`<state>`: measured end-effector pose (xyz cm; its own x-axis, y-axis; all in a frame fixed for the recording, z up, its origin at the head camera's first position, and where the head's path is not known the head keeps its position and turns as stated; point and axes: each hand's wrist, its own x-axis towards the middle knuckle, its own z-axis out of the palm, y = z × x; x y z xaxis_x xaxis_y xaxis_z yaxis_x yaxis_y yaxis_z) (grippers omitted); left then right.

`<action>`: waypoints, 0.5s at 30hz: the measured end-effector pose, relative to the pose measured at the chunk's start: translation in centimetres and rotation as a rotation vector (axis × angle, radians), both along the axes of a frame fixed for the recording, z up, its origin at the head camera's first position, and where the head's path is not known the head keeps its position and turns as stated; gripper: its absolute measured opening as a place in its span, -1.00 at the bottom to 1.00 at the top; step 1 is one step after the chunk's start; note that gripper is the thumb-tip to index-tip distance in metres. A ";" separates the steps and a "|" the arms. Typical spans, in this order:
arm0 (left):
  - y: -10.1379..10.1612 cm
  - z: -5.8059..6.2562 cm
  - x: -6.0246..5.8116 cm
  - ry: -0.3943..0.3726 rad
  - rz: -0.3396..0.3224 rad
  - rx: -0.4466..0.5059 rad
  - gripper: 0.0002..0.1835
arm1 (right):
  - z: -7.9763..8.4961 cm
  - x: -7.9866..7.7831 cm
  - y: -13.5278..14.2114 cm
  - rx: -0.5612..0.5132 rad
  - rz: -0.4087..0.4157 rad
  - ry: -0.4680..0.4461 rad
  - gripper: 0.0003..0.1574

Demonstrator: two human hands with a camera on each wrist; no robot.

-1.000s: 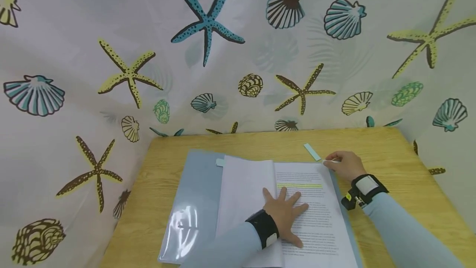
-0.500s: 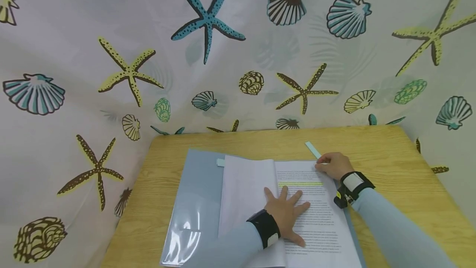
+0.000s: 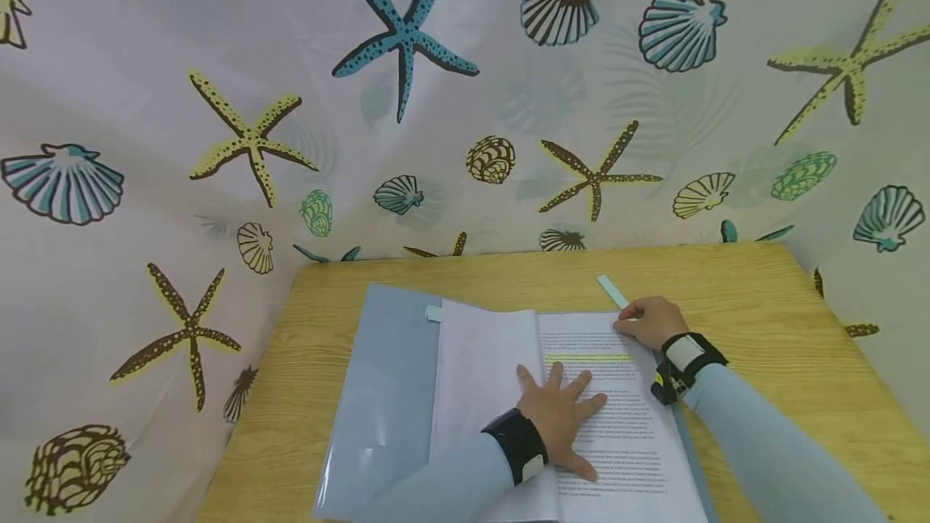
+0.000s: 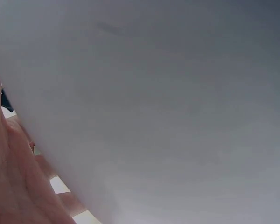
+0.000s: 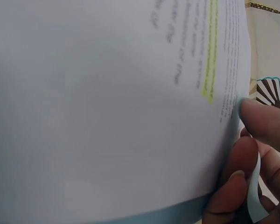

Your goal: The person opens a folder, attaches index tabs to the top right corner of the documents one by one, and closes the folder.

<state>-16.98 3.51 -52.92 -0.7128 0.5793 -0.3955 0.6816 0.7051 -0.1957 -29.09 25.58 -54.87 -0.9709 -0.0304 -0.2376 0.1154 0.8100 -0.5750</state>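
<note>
A stapled-looking sheaf of printed pages lies spread in a blue-grey plastic folder (image 3: 388,386). My left hand (image 3: 555,418) rests flat on the right-hand printed page (image 3: 632,442), fingers spread. At that page's top right corner, my right hand (image 3: 651,323) pinches with thumb and curled fingers. In the right wrist view a pale blue sticky tab (image 5: 255,193) bends out between those fingers, beside the page edge. Yellow highlighter (image 3: 587,359) marks a line near the top of the page. The left wrist view is mostly filled by blurred white paper (image 4: 154,116).
Behind the right hand, a pale blue strip (image 3: 611,290) lies on the wooden table (image 3: 763,305). Another pale tab (image 3: 433,313) sticks out from the left page's top edge. A curtain (image 3: 450,111) with shells and starfish hangs around the table's back and sides.
My right hand has moved a little left, in onto the page's top right corner; the pale tab that stuck out from its fingers is now hidden in the head view. The left hand stays put.
</note>
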 end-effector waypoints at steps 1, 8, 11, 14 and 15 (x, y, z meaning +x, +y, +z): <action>0.0 0.0 0.0 0.002 -0.001 -0.001 0.21 | -0.1 0.0 0.0 0.002 -0.001 -0.001 -0.72; -0.1 -0.2 0.1 0.002 0.004 0.006 0.22 | -0.5 0.1 0.3 0.008 -0.010 0.000 -0.70; -0.1 -0.3 0.1 0.000 0.007 0.007 0.22 | -0.5 0.2 0.3 0.006 -0.015 -0.002 -0.71; -0.1 -0.4 0.1 -0.001 0.008 0.010 0.22 | -0.5 0.2 0.4 0.005 -0.015 -0.002 -0.72; -0.1 -0.4 0.1 -0.003 0.008 0.012 0.22 | -0.5 0.3 0.4 0.005 -0.015 -0.002 -0.73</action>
